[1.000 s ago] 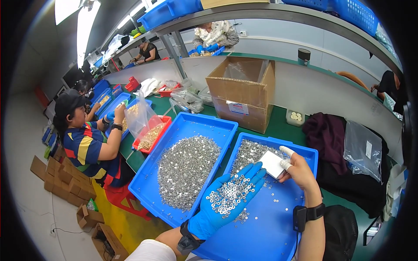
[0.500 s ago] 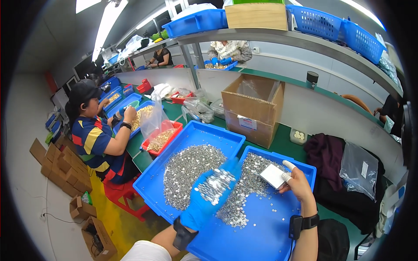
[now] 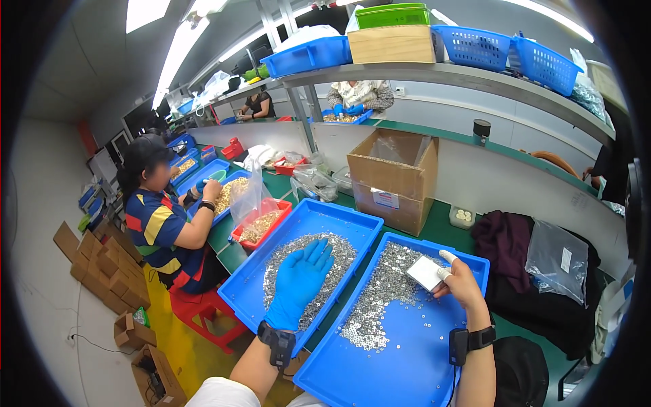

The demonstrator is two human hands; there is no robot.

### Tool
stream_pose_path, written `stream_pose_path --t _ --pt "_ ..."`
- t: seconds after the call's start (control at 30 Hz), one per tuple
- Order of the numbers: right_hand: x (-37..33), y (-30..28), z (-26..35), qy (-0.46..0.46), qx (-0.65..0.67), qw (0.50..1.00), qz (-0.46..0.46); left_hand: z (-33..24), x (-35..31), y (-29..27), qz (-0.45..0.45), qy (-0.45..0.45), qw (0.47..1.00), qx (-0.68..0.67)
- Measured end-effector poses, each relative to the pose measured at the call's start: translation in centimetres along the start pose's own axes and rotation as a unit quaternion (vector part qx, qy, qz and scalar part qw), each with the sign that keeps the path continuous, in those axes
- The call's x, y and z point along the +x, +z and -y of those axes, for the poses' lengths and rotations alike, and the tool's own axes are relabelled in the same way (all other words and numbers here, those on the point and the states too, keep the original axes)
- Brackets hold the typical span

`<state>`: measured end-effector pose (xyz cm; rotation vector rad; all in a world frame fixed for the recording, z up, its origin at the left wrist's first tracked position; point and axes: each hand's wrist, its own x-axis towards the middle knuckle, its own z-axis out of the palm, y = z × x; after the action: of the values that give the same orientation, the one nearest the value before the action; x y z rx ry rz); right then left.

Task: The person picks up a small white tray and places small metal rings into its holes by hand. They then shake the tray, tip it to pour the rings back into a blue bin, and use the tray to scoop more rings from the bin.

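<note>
No text was readable. A white label [image 3: 385, 198] was stuck on the cardboard box [image 3: 369, 173], print too small; a narrow white tag [image 3: 565, 260] sat on the clear plastic bag [image 3: 548, 252], also illegible. Partition [image 3: 502, 180] marks were too faint.

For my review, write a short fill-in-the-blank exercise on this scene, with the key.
The left hand wears a glove coloured ____. The square piece in the right hand is coloured ____. The open box beyond the blue trays is made of ____.

Missing words: blue; white; cardboard.
</note>
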<state>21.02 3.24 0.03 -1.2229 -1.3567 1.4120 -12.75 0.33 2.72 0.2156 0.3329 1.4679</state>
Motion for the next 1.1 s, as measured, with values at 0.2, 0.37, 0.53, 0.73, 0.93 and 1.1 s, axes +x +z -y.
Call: stream_pose_path --t 0.2,0.37,0.53,0.73,0.93,1.1 --pt "0.6 0.8 0.3 -0.01 -0.008 1.0 0.002 3.7 -1.4 3.2 0.06 -0.037 0.996 -0.05" --pt "1.6 0.3 -0.3 -0.066 -0.054 0.996 -0.023 5.7 -2.0 2.5 0.052 -0.117 0.991 0.026" --pt "1.4 -0.1 -0.6 -0.039 -0.086 0.991 -0.091 6.3 -3.2 0.8 0.022 -0.132 0.981 0.144" --pt "0.8 -0.1 -0.2 -0.024 -0.101 0.988 -0.117 7.9 -2.9 1.8 -0.007 -0.151 0.973 0.177" --pt "1.6 -0.7 -2.1 -0.115 -0.308 0.923 -0.2 10.9 -0.7 2.4 0.038 -0.164 0.968 0.187" --pt "-0.4 -1.1 0.7 -0.12 -0.51 0.813 -0.255 12.3 1.1 0.3 -0.014 -0.179 0.961 0.209"
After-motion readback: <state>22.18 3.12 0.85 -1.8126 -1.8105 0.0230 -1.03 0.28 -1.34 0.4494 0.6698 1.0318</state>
